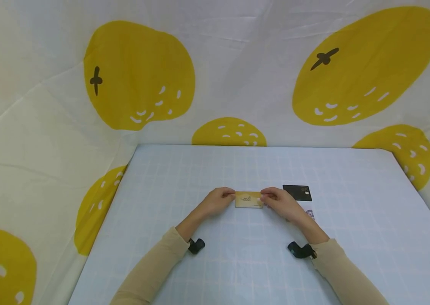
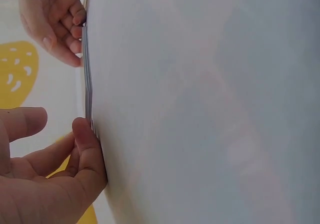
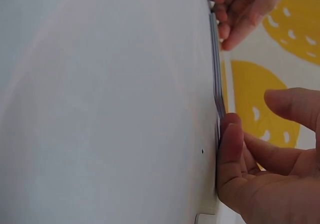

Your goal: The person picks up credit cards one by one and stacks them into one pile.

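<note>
A gold card (image 1: 248, 201) lies face up between both hands in the head view. Edge-on, the wrist views show several thin cards (image 2: 88, 78) stacked together. At the stack's left end, my left hand (image 1: 217, 201) touches it with bent fingertips, its thumb (image 2: 25, 122) raised clear. On the opposite end, my right hand (image 1: 283, 205) likewise rests its fingertips, and its thumb (image 3: 287, 103) stands apart from the cards. A black card (image 1: 299, 192) lies just beyond the right hand. Beside the right wrist shows part of a patterned card (image 1: 310, 214), otherwise hidden.
The cards lie on a pale checked tabletop (image 1: 199, 169). Behind it and at the left hangs a white cloth (image 1: 238, 76) with large yellow fruit prints. A small black camera sits on the left wrist (image 1: 197, 246) and another on the right wrist (image 1: 300, 250).
</note>
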Demonstrator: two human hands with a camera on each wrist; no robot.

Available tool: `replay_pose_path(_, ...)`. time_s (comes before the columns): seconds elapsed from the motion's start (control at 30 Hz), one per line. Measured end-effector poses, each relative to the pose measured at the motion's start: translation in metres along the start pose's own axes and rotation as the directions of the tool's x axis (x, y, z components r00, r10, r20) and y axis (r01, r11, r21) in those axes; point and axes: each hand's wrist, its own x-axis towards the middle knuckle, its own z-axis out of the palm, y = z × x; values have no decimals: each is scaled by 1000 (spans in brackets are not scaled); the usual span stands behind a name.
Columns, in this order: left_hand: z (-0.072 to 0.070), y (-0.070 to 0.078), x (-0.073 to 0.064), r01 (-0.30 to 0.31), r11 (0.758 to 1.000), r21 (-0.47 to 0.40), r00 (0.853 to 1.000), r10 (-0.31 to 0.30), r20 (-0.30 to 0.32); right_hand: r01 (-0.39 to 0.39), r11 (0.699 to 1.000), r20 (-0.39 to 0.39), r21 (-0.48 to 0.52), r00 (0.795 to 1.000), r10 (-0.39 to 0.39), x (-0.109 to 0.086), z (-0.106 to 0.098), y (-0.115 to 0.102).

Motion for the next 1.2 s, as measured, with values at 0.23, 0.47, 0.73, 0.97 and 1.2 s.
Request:
replay_pose_path(0.23,1,-1,1,5,1000,-11,1000,-5,-1,5,1000,-4,4,1000,-5,-1,-1,-1)
replay_pose_path(0.47,0,-1,0,0,1000,-8,1000,0,-5,11,1000,-4,-2,1000,-11,-2,-1,-2)
replay_pose_path(0.73,-5,4,1,8,995,-96,1000,-10,-26,20,1000,-37,-17,999,-21,-5,-4,0)
replay_pose_path(0.97,-1,21,14,-97,993,-60,994,95,-45,59,998,-67,-26,996,-60,-15,-17,-3)
replay_pose_path(1.2,15,49,31,-150,988,-26,989,149,-16,49,998,-98,-41,994,-53,-23,-40,1)
